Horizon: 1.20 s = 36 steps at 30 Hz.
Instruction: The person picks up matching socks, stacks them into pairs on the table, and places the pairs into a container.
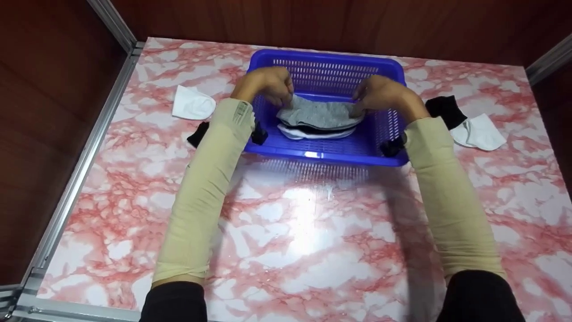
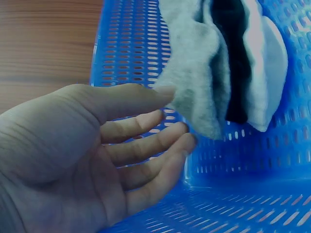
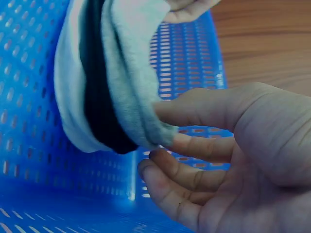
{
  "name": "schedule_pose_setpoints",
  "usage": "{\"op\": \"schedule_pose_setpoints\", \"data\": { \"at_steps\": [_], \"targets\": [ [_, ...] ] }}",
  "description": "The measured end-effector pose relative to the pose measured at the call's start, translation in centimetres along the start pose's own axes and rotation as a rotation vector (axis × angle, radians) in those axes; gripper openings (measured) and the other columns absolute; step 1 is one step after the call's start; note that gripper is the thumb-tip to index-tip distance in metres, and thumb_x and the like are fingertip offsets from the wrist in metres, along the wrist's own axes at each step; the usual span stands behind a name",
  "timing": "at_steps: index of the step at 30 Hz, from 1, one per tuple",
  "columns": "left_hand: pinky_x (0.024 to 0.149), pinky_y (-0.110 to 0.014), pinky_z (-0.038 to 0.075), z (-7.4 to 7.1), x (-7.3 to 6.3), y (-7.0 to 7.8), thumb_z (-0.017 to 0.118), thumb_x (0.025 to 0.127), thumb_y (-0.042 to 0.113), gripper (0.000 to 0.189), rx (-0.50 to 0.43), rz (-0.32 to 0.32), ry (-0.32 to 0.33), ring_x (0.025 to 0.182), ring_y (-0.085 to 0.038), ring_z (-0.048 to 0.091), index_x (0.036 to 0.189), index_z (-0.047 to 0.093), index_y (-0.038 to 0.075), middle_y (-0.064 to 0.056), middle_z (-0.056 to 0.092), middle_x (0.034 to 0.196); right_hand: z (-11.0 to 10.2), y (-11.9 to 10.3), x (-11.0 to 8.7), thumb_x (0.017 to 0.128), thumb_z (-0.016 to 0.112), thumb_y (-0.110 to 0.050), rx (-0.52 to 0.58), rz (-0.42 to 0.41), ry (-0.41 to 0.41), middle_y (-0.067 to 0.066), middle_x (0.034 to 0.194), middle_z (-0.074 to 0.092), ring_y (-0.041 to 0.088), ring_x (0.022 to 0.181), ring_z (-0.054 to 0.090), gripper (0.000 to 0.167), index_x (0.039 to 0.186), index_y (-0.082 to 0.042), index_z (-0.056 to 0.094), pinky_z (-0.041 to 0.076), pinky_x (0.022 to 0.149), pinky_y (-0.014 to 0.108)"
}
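In the head view, a grey sock (image 1: 321,112) lies on top of a black sock (image 1: 319,129) and a white sock (image 1: 313,134), in a row inside a blue basket (image 1: 286,156). My left hand (image 1: 275,85) is at the grey sock's left end. In the left wrist view its thumb (image 2: 146,97) overlaps the sock's edge, while the other fingers are loosely bent and apart from the cloth. At the opposite end my right hand (image 1: 382,95) pinches the grey sock's corner between thumb and index finger (image 3: 204,145), as the right wrist view shows.
Left of the basket lie a white sock (image 1: 192,103) and a black sock (image 1: 198,134), partly behind the left sleeve. To its right are another black sock (image 1: 447,111) and white socks (image 1: 485,133). Brown panels (image 1: 313,22) enclose the marbled table (image 1: 286,250) at the back and sides.
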<state>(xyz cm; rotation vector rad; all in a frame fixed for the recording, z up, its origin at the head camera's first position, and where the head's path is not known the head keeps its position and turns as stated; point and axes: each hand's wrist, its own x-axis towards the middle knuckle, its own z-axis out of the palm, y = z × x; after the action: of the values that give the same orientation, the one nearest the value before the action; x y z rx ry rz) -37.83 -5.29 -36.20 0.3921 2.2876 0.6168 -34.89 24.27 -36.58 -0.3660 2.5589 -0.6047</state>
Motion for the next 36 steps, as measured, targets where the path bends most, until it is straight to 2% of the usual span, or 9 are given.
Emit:
{"op": "schedule_pose_setpoints", "data": {
  "at_steps": [2, 4, 11, 16, 20, 24, 29, 31, 36],
  "targets": [
    [0.076, -0.018, 0.057, -0.1, -0.4, -0.1, 0.069, 0.098, 0.018, 0.029, -0.003, 0.014, 0.069, 0.078, -0.005, 0.063, 0.123, 0.059, 0.006, 0.004, 0.063, 0.095, -0.3, 0.0, -0.4, 0.086, 0.084, -0.027, 0.03, 0.002, 0.04, -0.009, 0.081, 0.066, 0.005, 0.071, 0.061, 0.048, 0.122, 0.001, 0.068, 0.054, 0.065, 0.021],
    [0.079, -0.018, 0.056, -0.1, -0.8, -0.2, 0.068, 0.099, 0.02, 0.039, -0.003, 0.044, 0.139, 0.081, -0.006, 0.064, 0.132, 0.057, 0.003, 0.001, 0.062, 0.103, -0.5, 0.0, -0.9, 0.087, 0.084, -0.027, 0.047, -0.012, 0.082, -0.008, 0.083, 0.066, 0.005, 0.072, 0.06, 0.045, 0.12, 0.001, 0.069, 0.052, 0.064, 0.02],
    [0.075, -0.018, 0.051, -0.4, -2.5, -0.5, 0.063, 0.101, 0.02, 0.032, -0.022, 0.194, 0.368, 0.076, -0.002, 0.061, 0.129, 0.066, 0.003, -0.001, 0.066, 0.1, -1.6, 0.4, -2.9, 0.09, 0.08, -0.022, 0.087, -0.113, 0.25, -0.014, 0.079, 0.063, 0.0, 0.071, 0.056, 0.033, 0.111, 0.001, 0.071, 0.046, 0.064, 0.017],
    [0.08, -0.02, 0.049, -0.6, -3.9, -0.7, 0.06, 0.101, 0.017, 0.031, -0.031, 0.253, 0.514, 0.088, -0.005, 0.061, 0.129, 0.066, 0.003, -0.005, 0.07, 0.109, -2.2, 1.1, -4.6, 0.091, 0.079, -0.022, 0.128, -0.127, 0.358, -0.018, 0.08, 0.062, -0.002, 0.072, 0.057, 0.03, 0.111, 0.0, 0.071, 0.045, 0.066, 0.015],
    [0.085, -0.023, 0.048, -0.6, -4.7, -1.4, 0.058, 0.102, 0.017, 0.03, -0.052, 0.268, 0.611, 0.098, -0.01, 0.062, 0.128, 0.067, 0.005, -0.008, 0.071, 0.115, -2.0, 2.1, -5.5, 0.091, 0.078, -0.021, 0.133, -0.134, 0.468, -0.017, 0.081, 0.062, -0.002, 0.074, 0.057, 0.026, 0.107, -0.002, 0.072, 0.044, 0.067, 0.014],
    [0.089, -0.026, 0.049, -0.6, -5.2, -2.6, 0.058, 0.102, 0.015, 0.028, -0.091, 0.265, 0.705, 0.102, -0.013, 0.063, 0.127, 0.068, 0.004, -0.009, 0.072, 0.117, -1.0, 3.1, -6.4, 0.093, 0.076, -0.027, 0.102, -0.101, 0.544, -0.002, 0.1, 0.066, 0.008, 0.088, 0.06, 0.034, 0.114, -0.001, 0.071, 0.044, 0.074, 0.017],
    [0.088, -0.023, 0.05, -0.7, -5.4, -4.9, 0.058, 0.101, 0.011, 0.026, -0.171, 0.253, 0.809, 0.096, -0.01, 0.062, 0.123, 0.068, 0.002, -0.005, 0.071, 0.108, 0.1, 3.8, -6.7, 0.095, 0.074, -0.025, 0.103, -0.115, 0.617, 0.019, 0.129, 0.061, 0.032, 0.115, 0.059, 0.043, 0.126, 0.002, 0.064, 0.049, 0.094, 0.036],
    [0.086, -0.021, 0.05, -0.8, -5.4, -5.9, 0.057, 0.101, 0.011, 0.026, -0.206, 0.244, 0.829, 0.092, -0.007, 0.061, 0.123, 0.069, 0.003, -0.001, 0.068, 0.102, 0.5, 4.0, -6.7, 0.095, 0.073, -0.023, 0.108, -0.131, 0.638, 0.022, 0.135, 0.059, 0.037, 0.122, 0.056, 0.045, 0.131, 0.002, 0.062, 0.047, 0.1, 0.048],
    [0.085, -0.021, 0.048, -0.7, -5.6, -8.4, 0.059, 0.101, 0.015, 0.026, -0.224, 0.196, 0.855, 0.091, -0.006, 0.059, 0.122, 0.07, 0.005, 0.006, 0.065, 0.097, 1.4, 4.4, -6.6, 0.095, 0.073, -0.024, 0.106, -0.138, 0.636, 0.024, 0.147, 0.054, 0.043, 0.135, 0.051, 0.057, 0.143, 0.001, 0.054, 0.04, 0.113, 0.06]
  ]
}}
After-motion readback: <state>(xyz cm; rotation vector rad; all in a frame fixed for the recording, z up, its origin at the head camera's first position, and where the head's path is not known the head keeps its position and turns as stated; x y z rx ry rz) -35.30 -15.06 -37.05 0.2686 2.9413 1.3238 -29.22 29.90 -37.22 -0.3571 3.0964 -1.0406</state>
